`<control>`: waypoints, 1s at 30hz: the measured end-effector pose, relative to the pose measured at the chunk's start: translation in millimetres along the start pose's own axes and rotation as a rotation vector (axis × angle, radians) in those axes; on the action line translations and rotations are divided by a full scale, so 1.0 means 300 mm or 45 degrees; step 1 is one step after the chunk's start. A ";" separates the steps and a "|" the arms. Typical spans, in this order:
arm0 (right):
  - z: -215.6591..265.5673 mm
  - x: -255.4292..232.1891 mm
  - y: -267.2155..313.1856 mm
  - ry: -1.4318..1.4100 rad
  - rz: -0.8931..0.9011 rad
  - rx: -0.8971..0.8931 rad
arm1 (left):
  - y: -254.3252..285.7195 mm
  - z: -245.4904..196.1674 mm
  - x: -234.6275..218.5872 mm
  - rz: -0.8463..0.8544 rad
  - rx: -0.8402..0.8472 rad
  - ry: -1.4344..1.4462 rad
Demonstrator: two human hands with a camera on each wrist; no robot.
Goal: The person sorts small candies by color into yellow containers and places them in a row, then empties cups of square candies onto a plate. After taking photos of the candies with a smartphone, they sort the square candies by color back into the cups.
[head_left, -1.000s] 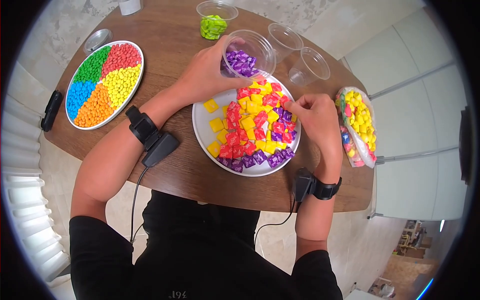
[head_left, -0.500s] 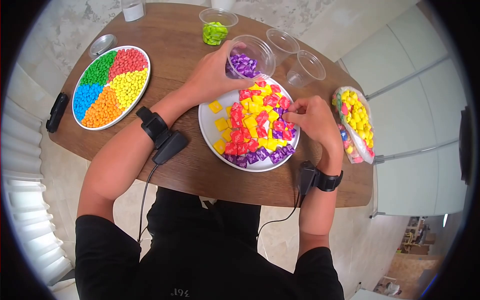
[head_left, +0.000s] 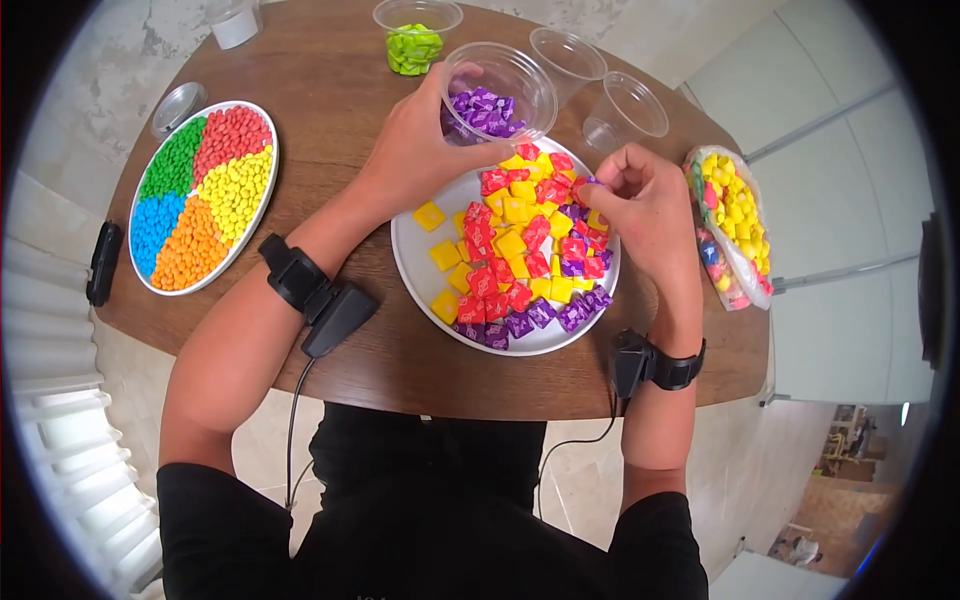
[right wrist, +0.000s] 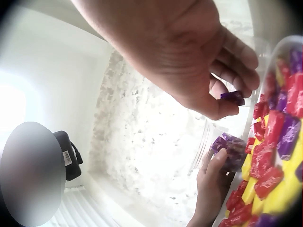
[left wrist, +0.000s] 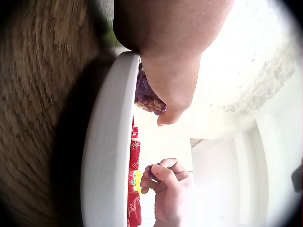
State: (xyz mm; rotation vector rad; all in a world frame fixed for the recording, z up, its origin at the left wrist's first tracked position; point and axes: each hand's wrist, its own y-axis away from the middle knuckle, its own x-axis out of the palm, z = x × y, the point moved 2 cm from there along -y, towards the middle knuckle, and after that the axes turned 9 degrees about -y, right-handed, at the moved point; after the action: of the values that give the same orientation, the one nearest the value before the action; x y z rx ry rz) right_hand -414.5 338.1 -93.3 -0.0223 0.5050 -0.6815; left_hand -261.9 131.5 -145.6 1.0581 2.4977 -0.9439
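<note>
My left hand (head_left: 420, 145) grips a clear plastic cup (head_left: 535, 85), tilted over the far edge of the white plate (head_left: 415, 270). Purple wrapped candies (head_left: 485, 112) lie inside that cup. Between the thumb and fingers of my right hand (head_left: 650, 215) is one purple wrapped candy (right wrist: 232, 98), held just above the right side of the plate. Red candies (head_left: 478, 240), yellow candies (head_left: 444, 256) and more purple ones (head_left: 575, 315) are mixed over the plate. In the left wrist view, the right hand (left wrist: 168, 189) also shows with the purple candy in its fingertips.
A round plate of sorted coloured candies (head_left: 205, 195) stands at the left. At the back are a cup of green candies (head_left: 414, 50) and two clear cups (head_left: 625, 110). A bag of mostly yellow candies (head_left: 735, 225) lies at the right edge. A cable hangs from each wrist camera.
My right hand has lifted off the plate's right side and now has a purple candy in its fingertips. The left hand keeps its hold on the cup over the plate's far edge.
</note>
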 end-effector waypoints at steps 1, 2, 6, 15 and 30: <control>-0.003 -0.001 -0.003 0.010 -0.033 -0.001 | -0.002 0.007 0.002 0.011 0.003 -0.003; -0.007 0.000 -0.005 0.020 -0.064 -0.002 | -0.002 0.012 0.005 -0.006 0.006 -0.013; -0.033 0.004 -0.011 -0.004 -0.053 0.035 | 0.000 -0.004 -0.004 0.002 -0.043 0.003; -0.075 0.028 -0.043 0.112 -0.181 -0.058 | 0.002 -0.008 -0.002 0.007 -0.081 0.039; -0.001 0.048 -0.015 -0.225 0.010 -0.045 | 0.003 -0.011 -0.004 0.006 -0.047 -0.032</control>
State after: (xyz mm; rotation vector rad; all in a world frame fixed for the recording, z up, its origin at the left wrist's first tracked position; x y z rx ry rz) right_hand -407.9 326.0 -99.1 -0.1127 0.3470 -0.6565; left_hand -260.4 133.7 -142.9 1.0343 2.4815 -0.9000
